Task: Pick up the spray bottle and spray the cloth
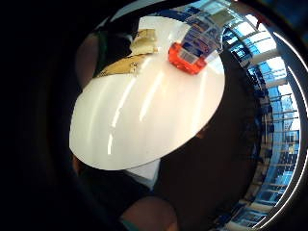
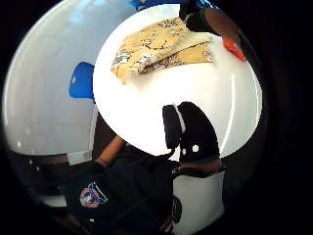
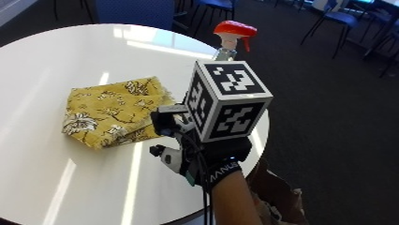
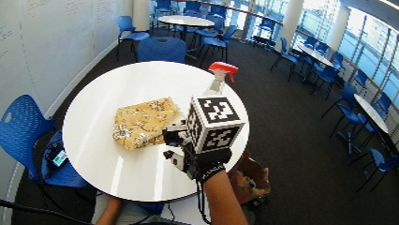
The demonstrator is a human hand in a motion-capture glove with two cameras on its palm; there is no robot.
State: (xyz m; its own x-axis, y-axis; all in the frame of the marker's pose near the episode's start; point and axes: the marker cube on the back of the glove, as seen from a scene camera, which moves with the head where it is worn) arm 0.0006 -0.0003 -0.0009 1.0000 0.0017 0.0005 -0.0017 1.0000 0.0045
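Desk (image 3: 56, 61) first: round, white, carrying everything I need. Cloth (image 3: 115, 115) next, yellow and folded, lying toward the middle, on the thumb side of my grip. Bottle (image 3: 232, 40) stands upright near the far edge, beyond my hand (image 3: 199, 154), its red trigger head on top and its label showing in the little-finger palm view. Bottle and cloth sit apart, with bare white top between them.

My grip holds nothing. In the thumb-side view my gloved fingers (image 2: 195, 132) reach out over the desk, relaxed rather than clenched, touching nothing I can make out. The hand hangs above the near edge, short of the bottle.

I judge the pick-up has not begun; the reach is what remains.

Risks, as I see them: the bottle is tall, narrow and close to the rim, so if I come at it fast or strike the neck, I could tip it off the desk onto the floor. If I take it too low, my finger may not reach the trigger. If the nozzle points away from the cloth, I would wet the desk instead.
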